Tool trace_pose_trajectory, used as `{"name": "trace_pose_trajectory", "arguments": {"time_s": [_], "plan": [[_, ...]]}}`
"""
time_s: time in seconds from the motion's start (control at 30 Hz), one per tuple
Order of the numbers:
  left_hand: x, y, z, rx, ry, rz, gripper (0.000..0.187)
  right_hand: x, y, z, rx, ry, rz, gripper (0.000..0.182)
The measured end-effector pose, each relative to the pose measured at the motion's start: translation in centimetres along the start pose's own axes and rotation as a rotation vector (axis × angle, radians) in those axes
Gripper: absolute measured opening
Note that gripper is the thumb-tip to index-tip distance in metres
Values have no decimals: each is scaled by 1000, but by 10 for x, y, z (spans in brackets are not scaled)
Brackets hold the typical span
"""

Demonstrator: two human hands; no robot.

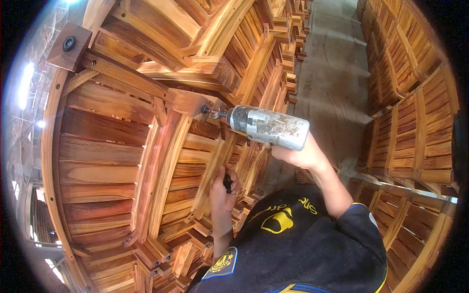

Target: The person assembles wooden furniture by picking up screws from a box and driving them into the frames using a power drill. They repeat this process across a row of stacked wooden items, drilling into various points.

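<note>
My right hand [288, 155] is closed round the handle of a worn, silver-grey power driver [273, 128]. The driver points left, its tip against a black round foot pad [204, 110] at the end of a wooden leg [188, 103]. Lower down, my left hand [224, 184] has its fingers curled round small black pieces [227, 183], which look like more foot pads but are partly hidden. A similar black pad [69, 43] sits on another leg end at the upper left. Both legs belong to a slatted wooden piece of furniture [100, 146] lying over.
More slatted wooden furniture [215, 29] is packed close along the left and top. A second row of slatted wooden pieces [405, 132] lines the right side. Between the rows runs a grey concrete floor [332, 53]. Leg ends [159, 259] jut out at the lower left.
</note>
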State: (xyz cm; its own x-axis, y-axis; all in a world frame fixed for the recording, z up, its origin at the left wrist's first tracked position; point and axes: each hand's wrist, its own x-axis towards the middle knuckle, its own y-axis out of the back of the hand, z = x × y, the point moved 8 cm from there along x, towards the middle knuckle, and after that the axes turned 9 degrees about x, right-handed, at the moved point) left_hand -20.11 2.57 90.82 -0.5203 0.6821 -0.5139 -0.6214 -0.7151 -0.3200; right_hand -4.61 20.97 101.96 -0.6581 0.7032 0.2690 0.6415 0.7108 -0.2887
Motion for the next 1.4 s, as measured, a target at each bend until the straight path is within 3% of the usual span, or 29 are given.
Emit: {"name": "trace_pose_trajectory", "arguments": {"time_s": [0.47, 0.57, 0.7, 0.77, 0.83, 0.93, 1.07, 1.27, 1.4], "plan": [[-2, 0, -18, 11, -8, -47, 26, 0, -2, -3, -54, -55, 30, 26], [-2, -5, -9, 5, -35, 12, 25, -5, 0, 1, -121, 7, -89, 28], [-2, -26, 23, -57, -123, 61, 25, -26, 3, 0, -45, 33, 14, 29], [0, -39, 39, -71, -168, 67, 26, -39, 0, 8, 53, 51, -107, 33], [2, -61, 60, -71, -285, -55, 29, -50, 0, 14, 17, 95, -104, 26], [0, -77, 75, -16, -361, -17, 29, -63, 1, 28, 19, 78, -108, 12], [0, -89, 75, 44, -418, -91, 30, -68, 11, 27, -4, 100, -75, 13], [0, -94, 77, 279, -400, -77, 31, -74, 16, 30, 101, 59, -85, 16], [-4, -98, 64, 195, -331, 6, 29, -76, 18, 23, -70, 130, -41, 20]]}}
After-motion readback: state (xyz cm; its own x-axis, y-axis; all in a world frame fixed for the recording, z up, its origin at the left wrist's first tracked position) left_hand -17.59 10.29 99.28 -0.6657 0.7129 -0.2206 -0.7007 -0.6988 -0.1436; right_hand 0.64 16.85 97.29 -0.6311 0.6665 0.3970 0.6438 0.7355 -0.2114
